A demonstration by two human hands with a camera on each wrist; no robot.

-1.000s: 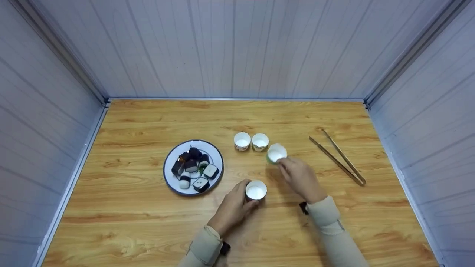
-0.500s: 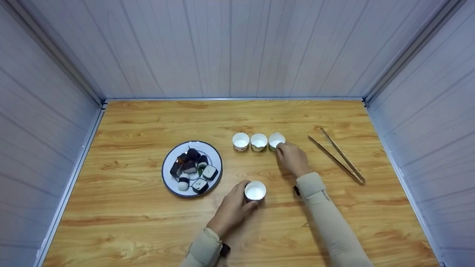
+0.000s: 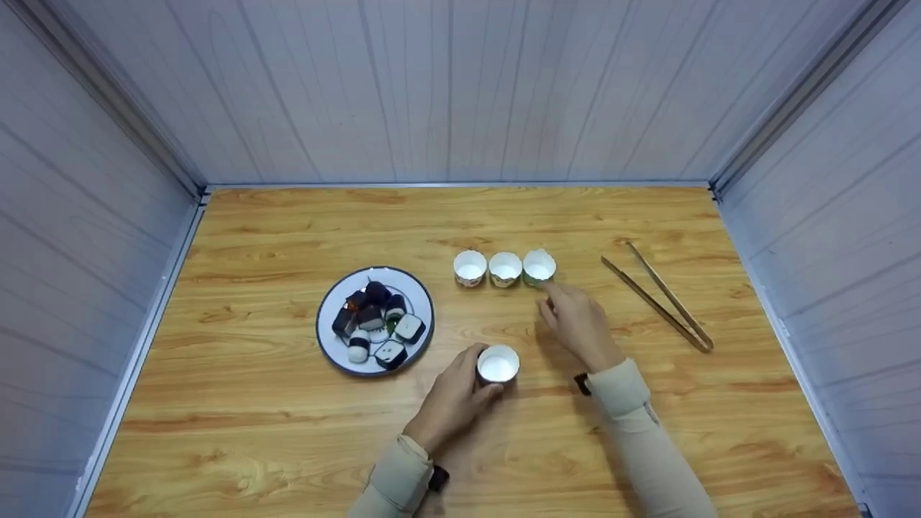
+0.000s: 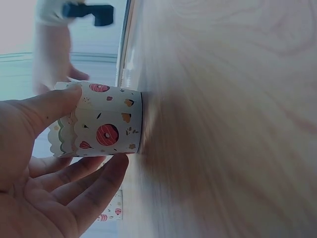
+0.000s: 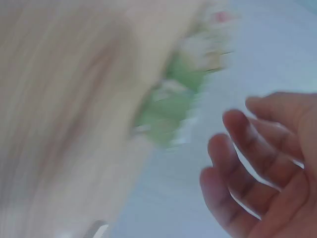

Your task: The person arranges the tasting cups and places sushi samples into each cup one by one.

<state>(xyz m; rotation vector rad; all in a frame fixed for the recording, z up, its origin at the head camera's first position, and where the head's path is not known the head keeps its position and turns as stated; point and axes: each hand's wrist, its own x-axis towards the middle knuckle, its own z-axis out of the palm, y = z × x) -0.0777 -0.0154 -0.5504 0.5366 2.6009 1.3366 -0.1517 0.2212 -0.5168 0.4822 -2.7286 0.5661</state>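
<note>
My left hand holds a white paper baking cup upright on the table, thumb on one side and fingers on the other. Red doughnut prints cover its outside in the left wrist view, where a second scalloped edge shows at the mouth of the cup. Three more baking cups stand in a row behind: a left one, a middle one and a green-patterned right one. Just in front of that green cup is my right hand. Its fingers are loosely bent, apart from the cup, holding nothing.
A blue-rimmed white plate at left carries several sushi-like pieces, dark and white. Metal tongs lie spread on the right side of the wooden table. Panel walls enclose the back and sides.
My right hand moved the green cup back into line beside the other two, then let go and drew back slightly. The left hand and its cup stayed put.
</note>
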